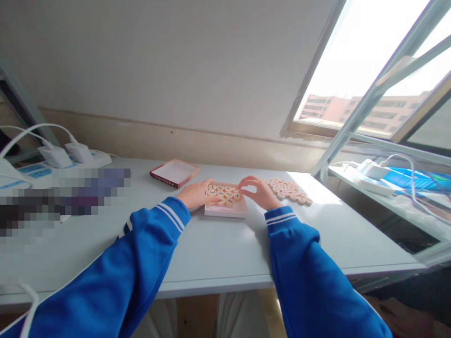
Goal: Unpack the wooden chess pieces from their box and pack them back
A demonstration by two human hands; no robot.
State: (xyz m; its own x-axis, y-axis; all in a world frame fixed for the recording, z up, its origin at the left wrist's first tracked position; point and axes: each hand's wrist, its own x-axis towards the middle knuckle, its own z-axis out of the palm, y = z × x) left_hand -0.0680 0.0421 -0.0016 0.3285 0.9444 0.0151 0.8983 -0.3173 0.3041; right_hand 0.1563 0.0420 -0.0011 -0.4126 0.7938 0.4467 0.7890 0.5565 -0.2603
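While the head view looks down along both blue sleeves, an open box (225, 213) of Chinese chess pieces (229, 202) sits on the table (225, 260) between the two hands. The left hand (195, 194) clasps the box's left side, its thumb reaching over the pieces inside. The right hand (260, 190) arches over the right wall, thumb and forefinger curled towards each other at the pieces; whether one is pinched there I cannot tell. The loose pile of pieces (287, 190) lies just right of the right hand, which is the nearer one, and spreads lengthwise away from the box, rightwards and towards the near edge. The lid (174, 172) rests beyond the left hand. Inside the box, a bare strip runs along the near wall; bare tabletop extends from there to the table's front edge.
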